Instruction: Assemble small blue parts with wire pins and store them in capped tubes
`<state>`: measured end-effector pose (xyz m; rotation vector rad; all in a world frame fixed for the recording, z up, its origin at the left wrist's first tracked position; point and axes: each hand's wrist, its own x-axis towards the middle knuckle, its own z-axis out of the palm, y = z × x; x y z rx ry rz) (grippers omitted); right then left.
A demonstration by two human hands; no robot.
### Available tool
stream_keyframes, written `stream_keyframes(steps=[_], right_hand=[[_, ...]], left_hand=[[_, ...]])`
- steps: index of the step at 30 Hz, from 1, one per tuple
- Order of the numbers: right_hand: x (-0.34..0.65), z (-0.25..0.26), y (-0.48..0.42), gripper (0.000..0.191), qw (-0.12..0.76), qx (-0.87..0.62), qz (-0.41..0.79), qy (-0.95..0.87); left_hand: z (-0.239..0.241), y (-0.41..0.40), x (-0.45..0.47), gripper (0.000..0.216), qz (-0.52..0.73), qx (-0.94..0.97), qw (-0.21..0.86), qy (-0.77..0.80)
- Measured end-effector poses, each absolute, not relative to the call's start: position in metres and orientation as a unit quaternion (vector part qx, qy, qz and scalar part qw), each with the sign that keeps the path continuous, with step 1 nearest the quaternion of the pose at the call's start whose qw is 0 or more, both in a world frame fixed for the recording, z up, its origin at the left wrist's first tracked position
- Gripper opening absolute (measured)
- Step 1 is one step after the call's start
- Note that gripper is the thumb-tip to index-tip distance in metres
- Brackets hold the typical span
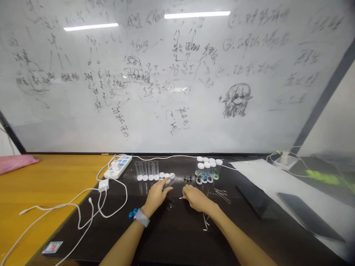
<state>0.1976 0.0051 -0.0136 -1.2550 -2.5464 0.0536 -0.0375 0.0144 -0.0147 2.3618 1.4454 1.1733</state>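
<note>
My left hand (155,195), with a watch on the wrist, is curled round a clear plastic tube (172,180) that tilts out past the fingers. A bit of blue shows between thumb and fingers. Just behind it are several round white caps (166,175). My right hand (196,198) is closed in a pinch, and a short thin white stick (181,198) pokes out of the fingertips. Several small black branched pieces (188,178) lie beyond that hand. Tiny clear bits (169,207) are on the dark table between the hands.
Upright clear tubes (147,170) stand at the back left, white-capped filled tubes (207,173) at the back right. Blue balls (131,214) sit by my left wrist. Thin sticks (222,195), a dark phone (256,203), a power strip (118,167) and white cables (80,214) lie around.
</note>
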Motion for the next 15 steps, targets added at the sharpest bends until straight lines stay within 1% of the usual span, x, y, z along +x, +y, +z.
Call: stream_keyframes(steps=[3,7,9,11,13,15], right_hand=[[0.196,-0.014,0.004,0.009,0.157,-0.458,0.040,-0.874],[0.189,-0.017,0.003,0.012,0.114,-0.481,0.010,-0.869],[0.188,-0.017,0.003,0.015,0.127,-0.482,0.013,-0.867],[0.191,-0.015,0.006,0.016,0.193,-0.480,0.055,-0.854],[0.196,-0.011,0.010,0.016,0.287,-0.475,0.108,-0.825],[0.199,-0.007,0.013,0.015,0.362,-0.459,0.137,-0.800]], left_hand=[[-0.013,0.012,-0.038,0.041,0.367,0.797,0.041,0.478],[-0.012,0.011,-0.039,0.041,0.345,0.803,0.013,0.485],[-0.011,0.011,-0.039,0.043,0.339,0.801,0.006,0.494],[-0.010,0.011,-0.040,0.042,0.334,0.797,0.008,0.503],[-0.008,0.010,-0.040,0.036,0.327,0.796,0.010,0.509],[-0.007,0.009,-0.040,0.029,0.320,0.801,0.009,0.505]])
